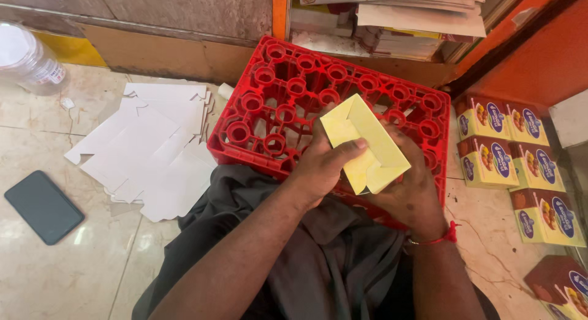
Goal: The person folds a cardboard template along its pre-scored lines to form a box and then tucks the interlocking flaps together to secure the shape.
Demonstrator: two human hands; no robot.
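Folding pale yellow cardboard box [365,142]

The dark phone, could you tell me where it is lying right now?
In the head view, the dark phone lies flat on the floor at the left, just left of the stack of flat white card blanks.

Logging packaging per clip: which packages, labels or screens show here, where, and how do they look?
Half-folded pale yellow carton: held in both hands over the red crate.
Finished yellow-and-brown boxes with blue oval labels: rows on the floor, right.
Flat white carton blanks: piled left.
Dark phone, screen off: floor, far left.
Clear plastic bottle, white label: top left.
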